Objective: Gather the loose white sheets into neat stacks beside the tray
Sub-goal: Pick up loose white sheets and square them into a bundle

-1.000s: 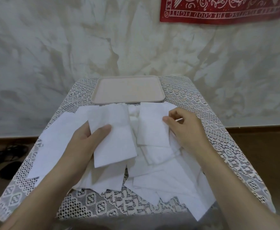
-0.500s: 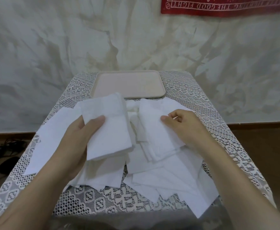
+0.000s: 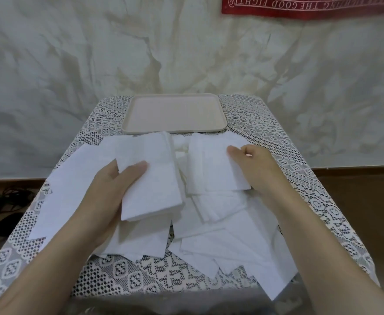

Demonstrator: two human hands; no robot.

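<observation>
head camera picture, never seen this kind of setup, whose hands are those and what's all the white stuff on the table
There is no machine here. A person wears one wide-angle camera on the head, looking forward and down, so the two bare arms coming in from the bottom are their own. The left hand grips a small stack of white sheets, thumb on top. The right hand pinches the edge of a second stack of white sheets. Below them, loose white sheets lie scattered on a table under a white lace cloth. An empty flat beige rectangular tray sits at the far end. A red cloth banner hangs on the wall.
</observation>
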